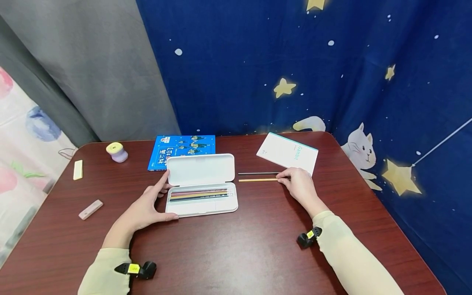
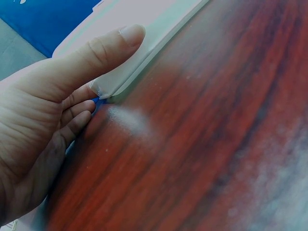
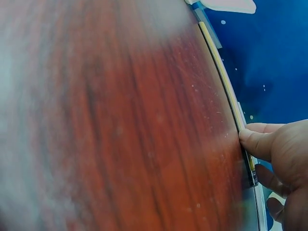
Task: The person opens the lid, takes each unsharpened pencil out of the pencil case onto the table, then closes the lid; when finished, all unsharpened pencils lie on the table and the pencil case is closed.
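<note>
A white pencil case (image 1: 200,209) lies with its lid (image 1: 200,170) raised back and several coloured pencils (image 1: 199,194) inside. My left hand (image 1: 144,211) spans its left end, thumb on the near corner and index finger against the lid's left side. In the left wrist view the thumb (image 2: 103,50) lies straight over the white case. To the right, my right hand (image 1: 300,188) pinches the right end of a yellow pencil (image 1: 257,180) between thumb and fingers. A dark pencil (image 1: 258,173) lies parallel just behind it, its right end near the fingertips.
Behind the case lies a blue book (image 1: 184,145); a white notebook (image 1: 289,151) is beyond my right hand. On the left are a yellow-and-purple container (image 1: 117,152), a cream bar (image 1: 78,170) and a pink bar (image 1: 90,209). Curtains (image 1: 236,61) hang behind the table.
</note>
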`<control>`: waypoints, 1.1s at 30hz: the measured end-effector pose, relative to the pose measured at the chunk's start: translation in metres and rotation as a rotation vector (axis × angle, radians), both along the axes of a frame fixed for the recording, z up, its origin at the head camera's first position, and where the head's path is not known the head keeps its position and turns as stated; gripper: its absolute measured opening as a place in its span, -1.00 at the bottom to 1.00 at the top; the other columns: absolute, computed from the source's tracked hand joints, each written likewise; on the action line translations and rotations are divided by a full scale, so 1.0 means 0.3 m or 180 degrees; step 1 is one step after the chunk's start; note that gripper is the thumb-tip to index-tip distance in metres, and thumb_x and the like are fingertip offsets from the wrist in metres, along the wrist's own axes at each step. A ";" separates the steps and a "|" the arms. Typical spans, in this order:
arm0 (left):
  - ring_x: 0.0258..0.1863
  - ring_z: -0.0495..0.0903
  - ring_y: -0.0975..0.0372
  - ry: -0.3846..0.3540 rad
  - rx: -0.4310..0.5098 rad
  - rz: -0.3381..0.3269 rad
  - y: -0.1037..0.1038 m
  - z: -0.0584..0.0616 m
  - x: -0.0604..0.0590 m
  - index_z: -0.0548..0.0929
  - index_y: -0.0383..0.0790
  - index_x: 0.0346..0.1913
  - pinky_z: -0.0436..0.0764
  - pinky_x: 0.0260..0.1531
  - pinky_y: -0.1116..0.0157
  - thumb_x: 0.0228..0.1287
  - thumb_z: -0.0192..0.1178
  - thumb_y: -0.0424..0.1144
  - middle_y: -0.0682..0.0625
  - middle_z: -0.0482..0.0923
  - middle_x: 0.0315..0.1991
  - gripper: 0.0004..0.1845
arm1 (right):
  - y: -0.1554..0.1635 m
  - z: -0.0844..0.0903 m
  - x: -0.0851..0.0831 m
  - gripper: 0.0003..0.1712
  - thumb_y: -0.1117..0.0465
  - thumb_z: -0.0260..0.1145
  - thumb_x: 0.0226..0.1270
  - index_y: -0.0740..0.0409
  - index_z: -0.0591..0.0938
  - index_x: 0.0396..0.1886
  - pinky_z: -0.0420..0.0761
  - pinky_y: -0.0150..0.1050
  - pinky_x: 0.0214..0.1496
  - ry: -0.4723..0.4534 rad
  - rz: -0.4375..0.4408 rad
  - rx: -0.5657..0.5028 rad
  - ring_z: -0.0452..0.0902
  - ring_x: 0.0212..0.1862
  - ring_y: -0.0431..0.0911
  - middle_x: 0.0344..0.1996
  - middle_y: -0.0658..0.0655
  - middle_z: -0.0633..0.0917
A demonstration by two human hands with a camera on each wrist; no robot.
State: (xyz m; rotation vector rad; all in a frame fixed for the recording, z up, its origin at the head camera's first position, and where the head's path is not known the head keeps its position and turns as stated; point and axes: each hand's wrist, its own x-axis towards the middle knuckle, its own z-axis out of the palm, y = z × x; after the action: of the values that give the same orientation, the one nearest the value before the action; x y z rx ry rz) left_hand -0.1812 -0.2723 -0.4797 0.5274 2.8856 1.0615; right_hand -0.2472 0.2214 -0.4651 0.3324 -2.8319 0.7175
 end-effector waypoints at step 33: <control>0.31 0.32 0.10 -0.0020 -0.0005 0.0001 0.002 0.002 0.000 -0.24 0.24 0.71 0.50 0.20 0.18 -0.01 0.64 0.18 -0.01 0.41 0.40 0.43 | -0.255 0.069 0.030 -0.72 0.04 0.61 0.24 -0.08 0.88 -0.05 0.73 -0.23 -0.13 -0.0210 0.0865 -0.1062 0.74 -0.11 -0.28 -0.19 -0.18 0.83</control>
State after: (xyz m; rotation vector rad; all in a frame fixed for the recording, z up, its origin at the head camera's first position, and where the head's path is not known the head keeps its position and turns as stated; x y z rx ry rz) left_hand -0.1813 -0.2718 -0.4791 0.5226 2.8809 1.0590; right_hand -0.2382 0.1448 -0.4446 0.6520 -2.6865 1.2554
